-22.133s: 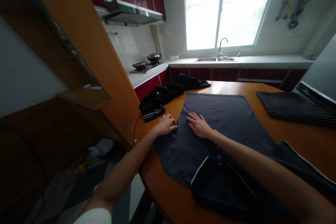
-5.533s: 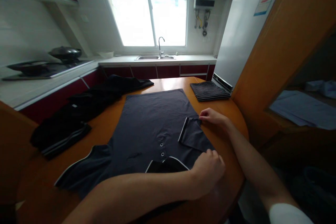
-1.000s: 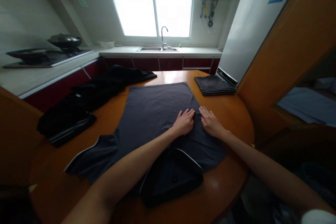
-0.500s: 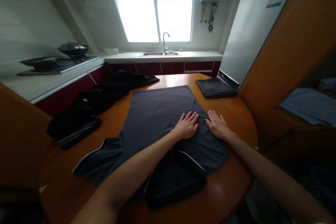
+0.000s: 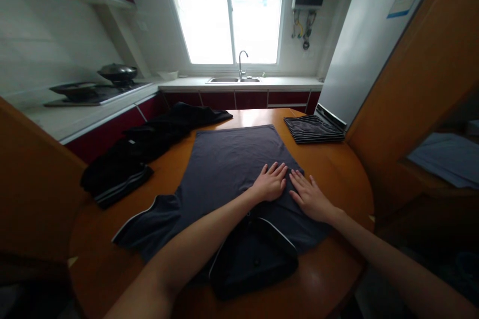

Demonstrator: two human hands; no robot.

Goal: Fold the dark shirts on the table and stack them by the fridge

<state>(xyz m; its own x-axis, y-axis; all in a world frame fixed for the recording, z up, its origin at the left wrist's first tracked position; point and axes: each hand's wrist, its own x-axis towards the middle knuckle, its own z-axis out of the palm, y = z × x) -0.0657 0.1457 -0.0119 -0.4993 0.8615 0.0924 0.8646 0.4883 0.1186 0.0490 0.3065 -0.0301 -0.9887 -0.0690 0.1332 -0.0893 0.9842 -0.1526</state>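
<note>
A dark grey polo shirt with white trim lies flat on the round wooden table, collar toward me. Its right side is folded inward; the left sleeve still sticks out. My left hand lies flat, fingers spread, on the folded right part of the shirt. My right hand rests flat beside it on the same fold, fingers stretched out. Neither hand holds anything.
Black clothes are heaped on the table's left side. A folded striped garment lies at the far right by a white fridge. Wooden partitions flank the table. A counter with sink and stove runs behind.
Both hands have slid slightly toward me over the folded right side of the shirt, staying flat. The camera shifted a little to the left.
</note>
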